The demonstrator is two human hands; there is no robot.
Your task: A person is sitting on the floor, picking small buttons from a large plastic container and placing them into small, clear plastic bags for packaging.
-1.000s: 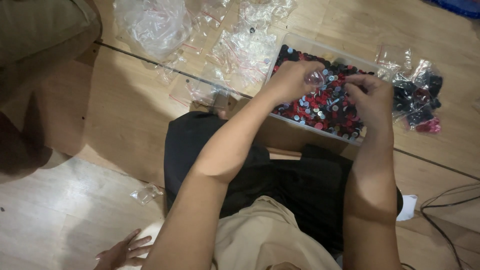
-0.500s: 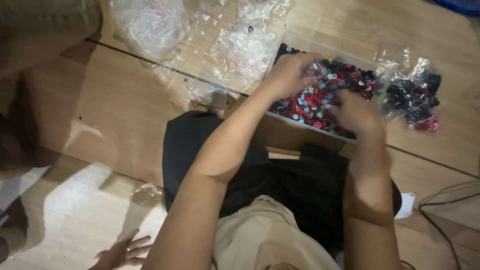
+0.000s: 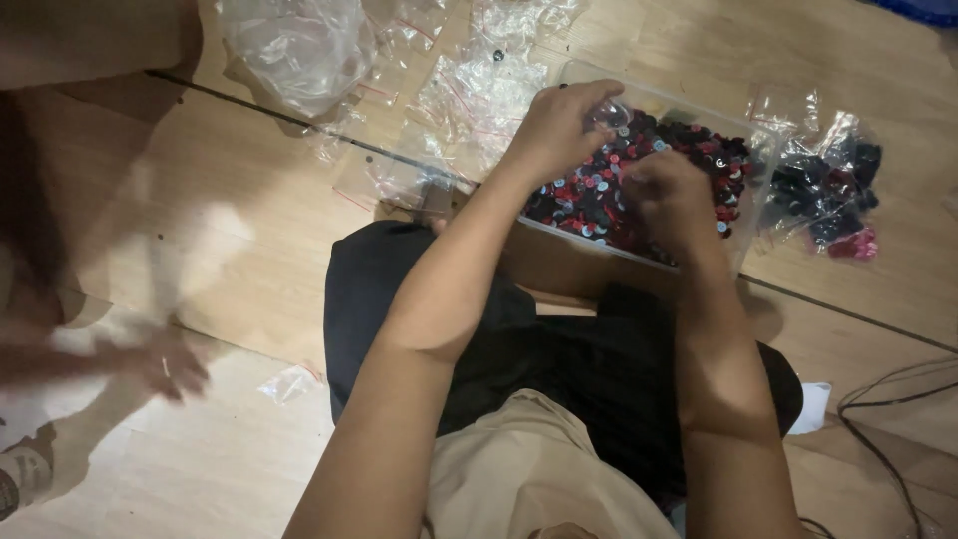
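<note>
Head view: both hands over clear tray (image 3: 758, 150) of buttons (image 3: 599, 195); left hand (image 3: 564, 125) pinches small bag (image 3: 611, 113), right hand (image 3: 671, 198) curled just beside, grip unclear.

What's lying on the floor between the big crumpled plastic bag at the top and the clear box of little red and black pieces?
In the head view, a scatter of small empty clear zip bags covers the wooden floor between the big crumpled bag and the clear box.

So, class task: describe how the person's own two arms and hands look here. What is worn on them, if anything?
Both forearms are bare up to the elbows, and no sleeves reach into view. The left hand and right hand wear no gloves. No watch, bracelet or ring shows, though the image is soft, so something small could be missed.
</note>
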